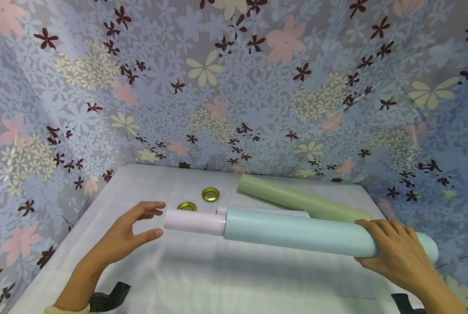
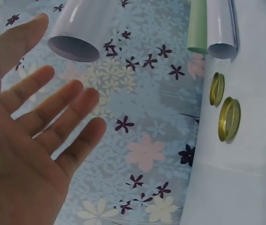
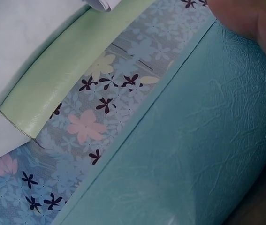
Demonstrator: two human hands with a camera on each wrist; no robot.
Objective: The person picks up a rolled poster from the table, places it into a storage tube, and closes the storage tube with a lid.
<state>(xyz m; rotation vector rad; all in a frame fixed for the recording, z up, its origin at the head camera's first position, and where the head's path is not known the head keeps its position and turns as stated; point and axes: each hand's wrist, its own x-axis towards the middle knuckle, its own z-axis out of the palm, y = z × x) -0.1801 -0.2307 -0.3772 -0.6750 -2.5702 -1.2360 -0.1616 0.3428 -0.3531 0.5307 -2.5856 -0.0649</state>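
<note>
Our right hand (image 1: 399,255) sits nearest, fingers curled over the far end of the blue tube (image 1: 297,233), gripping it and holding it level above the white table (image 1: 179,274). Our left hand (image 1: 129,233) hovers with fingers spread and holding nothing, just short of the pale pink roll (image 1: 194,221) that sticks out of the blue tube's open end.

We judge the tube light and fairly stiff, a hollow cylinder with a leathery, slightly textured skin that should not slip much; squeezed hard it could dent. The pink roll looks smooth and thin, likely to crease, so we would take it around its free end with a soft, full grip.

Beyond lie a white roll (image 1: 265,211) and a green tube (image 1: 301,200) on the table, then two gold lids (image 1: 210,194) near the flowered curtain (image 1: 234,87).
</note>
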